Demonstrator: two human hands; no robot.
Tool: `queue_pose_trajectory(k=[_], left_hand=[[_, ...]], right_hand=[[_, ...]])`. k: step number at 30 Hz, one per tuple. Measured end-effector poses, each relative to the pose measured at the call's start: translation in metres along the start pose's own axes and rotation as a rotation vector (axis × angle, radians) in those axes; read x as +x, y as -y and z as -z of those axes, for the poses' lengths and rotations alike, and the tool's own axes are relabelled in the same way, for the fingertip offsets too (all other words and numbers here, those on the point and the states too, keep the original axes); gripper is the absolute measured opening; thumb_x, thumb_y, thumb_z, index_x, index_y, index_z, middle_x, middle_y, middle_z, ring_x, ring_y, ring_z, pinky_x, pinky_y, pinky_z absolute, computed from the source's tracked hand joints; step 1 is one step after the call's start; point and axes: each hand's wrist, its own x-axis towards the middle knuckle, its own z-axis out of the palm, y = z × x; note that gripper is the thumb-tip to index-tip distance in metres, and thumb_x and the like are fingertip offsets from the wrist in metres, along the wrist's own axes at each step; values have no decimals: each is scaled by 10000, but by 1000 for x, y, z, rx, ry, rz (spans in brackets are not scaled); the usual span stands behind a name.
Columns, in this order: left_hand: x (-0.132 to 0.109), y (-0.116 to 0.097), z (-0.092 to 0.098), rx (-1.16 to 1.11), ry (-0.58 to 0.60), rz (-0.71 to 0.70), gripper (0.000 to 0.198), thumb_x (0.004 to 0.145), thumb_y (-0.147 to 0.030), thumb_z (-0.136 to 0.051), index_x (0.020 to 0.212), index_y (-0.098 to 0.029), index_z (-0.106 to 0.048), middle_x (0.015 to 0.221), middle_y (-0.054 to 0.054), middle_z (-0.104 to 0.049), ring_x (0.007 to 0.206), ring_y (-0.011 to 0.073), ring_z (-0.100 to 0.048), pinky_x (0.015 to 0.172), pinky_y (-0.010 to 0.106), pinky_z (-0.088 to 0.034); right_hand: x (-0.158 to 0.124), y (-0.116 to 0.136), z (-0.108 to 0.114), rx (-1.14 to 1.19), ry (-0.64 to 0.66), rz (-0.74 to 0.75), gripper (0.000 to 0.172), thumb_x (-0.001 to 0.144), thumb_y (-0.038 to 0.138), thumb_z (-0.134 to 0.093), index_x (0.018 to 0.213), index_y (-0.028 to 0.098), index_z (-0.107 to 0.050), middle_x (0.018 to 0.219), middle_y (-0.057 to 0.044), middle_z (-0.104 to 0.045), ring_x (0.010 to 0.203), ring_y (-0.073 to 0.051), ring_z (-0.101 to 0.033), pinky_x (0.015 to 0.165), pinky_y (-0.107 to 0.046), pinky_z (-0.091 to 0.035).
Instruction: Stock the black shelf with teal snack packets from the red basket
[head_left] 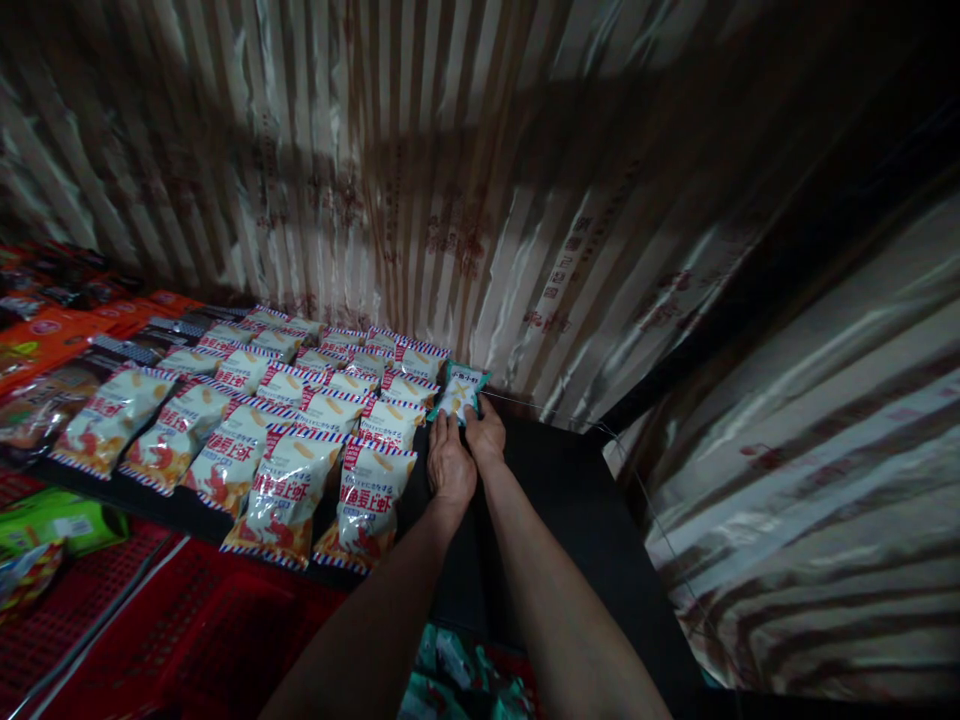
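1 teal-edged packet (459, 385): right hand (486, 434), grip clamped on it; left hand (452, 468) touching it, grip unclear.

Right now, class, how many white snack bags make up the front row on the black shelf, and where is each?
5, running left to right: the leftmost bag, second bag, middle bag, fourth bag, and rightmost bag, nearest the left hand. Bags behind are partly hidden.
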Motion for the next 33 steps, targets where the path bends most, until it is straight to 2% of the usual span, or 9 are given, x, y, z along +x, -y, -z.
queue_pose_trajectory(k=[9,12,17,21,24,29,33], left_hand=[[1,1,0,-20,-4,-4,536,795,-3,-362,1311,-78,-490,1415,150,-445,1323,236,-398,1106,370,-339],[1,4,-2,-51,-11,-15,541,784,-7,-369,1308,-63,-492,1426,152,-429,1335,244,-378,1120,371,-318],[1,5,-1,-123,-61,-16,538,760,7,-368,1265,-81,-531,1391,141,-474,1341,236,-367,1123,413,-312],[-10,-3,13,-95,6,-55,463,779,-12,-370,1191,-51,-578,1342,163,-515,1298,231,-419,1107,382,-334],[-36,-11,33,-86,61,-124,427,793,-25,-374,1143,-95,-608,1319,131,-541,1246,208,-471,1079,356,-367],[-110,-15,83,-203,111,-254,380,829,-45,-344,1052,-147,-634,1155,84,-643,1111,158,-562,1023,328,-412],[-176,2,121,-268,146,-299,322,870,-124,-347,1029,-165,-624,1133,90,-649,1094,168,-568,995,348,-434]], right_hand=[[6,-6,-1,85,43,1,492,834,320,-508,1318,229,-502,1290,-61,-593,1163,-186,-568,1005,-297,-409],[6,-9,-1,144,11,13,517,813,340,-536,1314,214,-502,1305,-74,-579,1199,-196,-540,1028,-321,-389],[-14,-21,8,288,-53,-19,456,797,333,-542,1217,162,-582,1218,-103,-635,1097,-206,-600,982,-352,-433],[-58,-30,27,381,-102,12,389,805,330,-519,1132,149,-627,1154,-97,-666,1053,-191,-614,958,-338,-448],[-101,-34,46,424,-132,55,370,812,344,-503,1079,131,-647,1120,-109,-677,1033,-196,-619,945,-341,-455],[-187,-27,76,442,-103,66,334,830,349,-474,1030,164,-667,1068,-78,-695,976,-187,-633,919,-337,-468],[-262,-22,83,463,-64,35,326,831,363,-482,1018,177,-673,1052,-68,-698,1004,-191,-617,946,-336,-447]])
